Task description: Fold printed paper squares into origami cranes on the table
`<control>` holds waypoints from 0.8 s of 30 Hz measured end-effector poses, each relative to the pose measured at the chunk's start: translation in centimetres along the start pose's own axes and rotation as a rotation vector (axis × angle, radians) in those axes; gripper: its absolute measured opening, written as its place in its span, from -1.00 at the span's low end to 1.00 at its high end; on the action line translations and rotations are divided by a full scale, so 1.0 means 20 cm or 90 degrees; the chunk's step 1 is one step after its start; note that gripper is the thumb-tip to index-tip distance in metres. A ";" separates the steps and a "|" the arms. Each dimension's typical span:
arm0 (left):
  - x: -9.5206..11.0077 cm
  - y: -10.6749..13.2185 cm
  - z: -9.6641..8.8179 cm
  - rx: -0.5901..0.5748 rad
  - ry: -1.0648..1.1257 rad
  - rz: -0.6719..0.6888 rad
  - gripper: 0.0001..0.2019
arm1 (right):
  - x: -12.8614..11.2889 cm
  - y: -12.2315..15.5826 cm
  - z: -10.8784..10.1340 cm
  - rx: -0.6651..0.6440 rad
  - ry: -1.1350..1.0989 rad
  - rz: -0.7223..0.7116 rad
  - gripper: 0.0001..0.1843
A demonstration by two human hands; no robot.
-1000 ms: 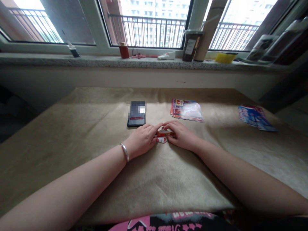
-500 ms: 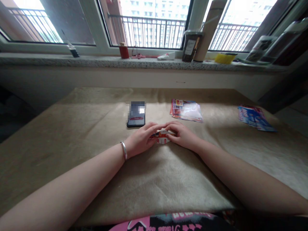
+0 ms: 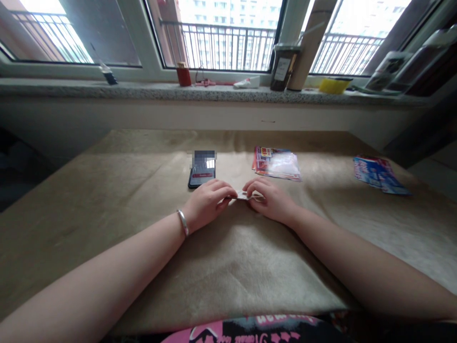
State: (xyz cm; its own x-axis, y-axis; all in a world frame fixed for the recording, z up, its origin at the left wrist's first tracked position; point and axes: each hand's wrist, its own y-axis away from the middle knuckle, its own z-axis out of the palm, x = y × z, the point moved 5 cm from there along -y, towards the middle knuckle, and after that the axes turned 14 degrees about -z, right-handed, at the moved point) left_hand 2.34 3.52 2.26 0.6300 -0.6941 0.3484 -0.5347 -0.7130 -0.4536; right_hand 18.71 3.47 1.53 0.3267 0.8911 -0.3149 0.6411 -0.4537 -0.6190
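A small piece of folded printed paper [image 3: 242,195] spans the gap between my hands, seen nearly edge-on with a pale upper side. My left hand [image 3: 209,200], with a silver bangle at the wrist, pinches its left end between thumb and fingers. At the right end, my right hand [image 3: 269,200] grips it with bent fingers and thumb. The fingers cover much of the paper. Just beyond my left hand lies a smartphone [image 3: 203,174], partly blurred out. A stack of colourful printed leaflets [image 3: 276,163] rests behind my right hand.
A tan cloth [image 3: 228,267] covers the table. More blue and pink leaflets [image 3: 380,175] lie at the right. Along the stone windowsill [image 3: 150,91] stand a red bottle [image 3: 183,75], a dark lidded container [image 3: 283,69], a cardboard tube [image 3: 310,47] and a yellow object [image 3: 334,85].
The paper has turned from showing its printed face to lying nearly edge-on. My left fingers have drawn back to the left, so the hands are slightly farther apart.
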 end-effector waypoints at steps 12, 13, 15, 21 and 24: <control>0.05 0.02 0.04 -0.166 -0.025 0.048 -0.83 | -0.03 0.00 0.04 -0.139 -0.041 -0.021 -0.67; 0.05 0.02 0.04 -0.167 -0.027 0.048 -0.83 | -0.03 0.00 0.03 -0.145 -0.044 -0.020 -0.65; 0.05 0.02 0.04 -0.167 -0.030 0.046 -0.83 | -0.03 0.00 0.03 -0.152 -0.052 -0.020 -0.63; 0.06 0.02 0.04 -0.155 -0.039 0.048 -0.83 | -0.01 0.00 0.04 -0.138 -0.026 -0.016 -0.66; 0.05 0.02 0.04 -0.126 -0.043 0.048 -0.75 | -0.01 0.00 0.05 -0.133 -0.011 -0.025 -0.62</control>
State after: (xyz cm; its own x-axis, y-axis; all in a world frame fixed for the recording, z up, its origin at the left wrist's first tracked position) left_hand 3.18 2.69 1.82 0.6172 -0.7422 0.2611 -0.6769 -0.6701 -0.3045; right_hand 17.95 3.29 0.96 0.2872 0.9074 -0.3067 0.7843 -0.4067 -0.4686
